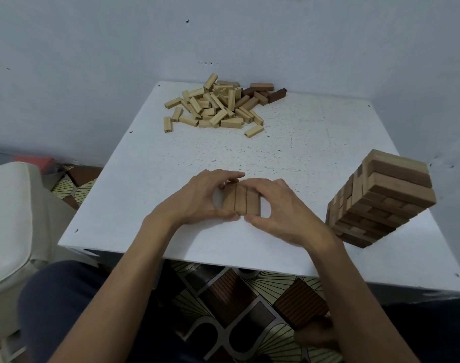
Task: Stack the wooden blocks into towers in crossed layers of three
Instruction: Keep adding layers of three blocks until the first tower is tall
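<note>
White counter (302, 142) against a pale wall: I see the left hand (197, 197) and right hand (281, 213) curled round a row of three wooden blocks (241, 199), lying flat near the front edge. A tall block tower (381, 200) stands to the right, and a loose block pile (218, 106) lies at the back.

The left hand (197, 199) and right hand (280, 209) hide the far ends of the three-block row (241, 199). Marks on block ends in the pile (218, 107) are too small to read.
</note>
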Available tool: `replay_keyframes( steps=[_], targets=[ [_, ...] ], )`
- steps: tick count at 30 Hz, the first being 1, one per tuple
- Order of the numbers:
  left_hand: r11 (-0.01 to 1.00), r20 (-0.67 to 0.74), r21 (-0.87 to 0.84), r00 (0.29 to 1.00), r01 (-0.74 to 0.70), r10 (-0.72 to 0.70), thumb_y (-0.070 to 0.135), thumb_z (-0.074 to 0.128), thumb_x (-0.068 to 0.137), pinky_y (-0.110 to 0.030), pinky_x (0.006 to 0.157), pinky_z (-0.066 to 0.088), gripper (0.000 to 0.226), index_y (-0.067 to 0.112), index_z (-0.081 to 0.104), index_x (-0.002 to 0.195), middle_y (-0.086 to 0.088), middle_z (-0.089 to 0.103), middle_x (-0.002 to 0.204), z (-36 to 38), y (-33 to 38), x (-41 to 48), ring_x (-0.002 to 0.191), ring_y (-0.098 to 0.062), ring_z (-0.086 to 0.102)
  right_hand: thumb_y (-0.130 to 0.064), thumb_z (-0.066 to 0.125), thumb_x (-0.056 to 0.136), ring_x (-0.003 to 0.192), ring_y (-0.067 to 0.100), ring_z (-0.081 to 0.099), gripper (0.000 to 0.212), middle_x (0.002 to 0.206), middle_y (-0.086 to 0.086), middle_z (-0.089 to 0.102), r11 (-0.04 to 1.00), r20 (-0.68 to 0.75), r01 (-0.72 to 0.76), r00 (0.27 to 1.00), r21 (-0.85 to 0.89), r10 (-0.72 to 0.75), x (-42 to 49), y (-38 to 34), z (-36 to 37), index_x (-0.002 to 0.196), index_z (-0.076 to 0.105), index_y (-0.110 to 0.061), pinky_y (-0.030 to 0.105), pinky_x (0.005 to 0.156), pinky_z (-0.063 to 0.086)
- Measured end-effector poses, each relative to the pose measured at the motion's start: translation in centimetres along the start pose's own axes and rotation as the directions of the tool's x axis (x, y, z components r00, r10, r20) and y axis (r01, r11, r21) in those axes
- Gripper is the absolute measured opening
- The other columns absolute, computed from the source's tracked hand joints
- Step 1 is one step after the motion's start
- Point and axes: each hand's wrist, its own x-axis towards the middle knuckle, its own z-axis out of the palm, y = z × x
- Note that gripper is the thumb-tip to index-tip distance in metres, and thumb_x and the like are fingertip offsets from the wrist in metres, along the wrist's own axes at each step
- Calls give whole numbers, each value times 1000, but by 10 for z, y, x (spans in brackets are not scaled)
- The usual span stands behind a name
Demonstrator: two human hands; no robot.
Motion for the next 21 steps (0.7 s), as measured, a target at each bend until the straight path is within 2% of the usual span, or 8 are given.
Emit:
replay_keyframes(
  steps=[9, 12, 16, 21],
  targets=[
    [1000, -26, 15, 1000, 16, -16, 43, 83, 75, -29, 100, 33, 80, 39, 42, 144, 17, 51, 133, 0, 1, -5, 115, -8, 42, -36, 73, 83, 117, 12, 39, 67, 131, -21, 50, 998, -5, -38, 999, 49, 38, 2, -1, -3, 141, 41, -42, 36, 98, 43],
    [1000, -23, 15, 1000, 18, -18, 43, 82, 76, -29, 100, 31, 80, 41, 40, 144, 20, 50, 130, 0, 2, -6, 117, -7, 42, -36, 73, 83, 118, 13, 38, 68, 132, -20, 50, 998, 2, -37, 999, 46, 37, 2, -4, -4, 142, 40, -42, 37, 98, 43],
    [1000, -17, 8, 1000, 26, -26, 46, 83, 74, -30, 100, 31, 86, 41, 36, 146, 15, 52, 135, -1, 2, -6, 117, -6, 42, -34, 72, 84, 119, 14, 37, 69, 134, -21, 48, 999, 21, -31, 999, 33, 30, 2, -6, -5, 144, 38, -40, 35, 99, 42],
    [999, -14, 23, 999, 47, -46, 48, 81, 74, -32, 103, 27, 91, 42, 31, 149, 21, 51, 132, 0, 2, -7, 120, -8, 39, -34, 72, 84, 118, 14, 37, 70, 130, -19, 51, 999, 41, -50, 998, 18, 49, 4, -9, -7, 145, 38, -39, 34, 96, 42]
  ],
)
